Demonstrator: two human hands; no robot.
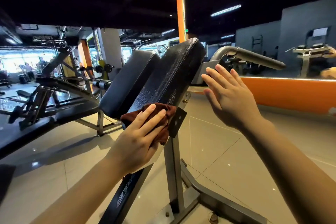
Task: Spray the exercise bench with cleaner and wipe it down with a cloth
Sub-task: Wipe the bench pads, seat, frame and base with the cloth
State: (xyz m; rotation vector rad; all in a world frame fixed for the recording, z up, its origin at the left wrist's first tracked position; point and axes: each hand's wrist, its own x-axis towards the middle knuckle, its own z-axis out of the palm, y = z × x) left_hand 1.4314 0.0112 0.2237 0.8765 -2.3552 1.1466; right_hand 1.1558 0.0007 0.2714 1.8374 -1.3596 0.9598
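Left hand [140,138] w/ fingers spread flat, pressing brown cloth [160,114] on lower edge of bench pad [169,76], frame center. Right hand [229,96] open, bracing the bracket. Wipe upward along the seam w/ even pressure.

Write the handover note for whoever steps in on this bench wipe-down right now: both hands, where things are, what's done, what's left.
Left hand: fingers flat, pressing the brown cloth against the lower end of the right black pad.
Right hand: open, holding nothing, fingertips at the grey metal bracket beside that pad.
Spray bottle: not in view.
Done: right pad shows wet speckles, so it looks sprayed; wiping is under way.
Left: the rest of that pad, the left pad, perhaps the handle.
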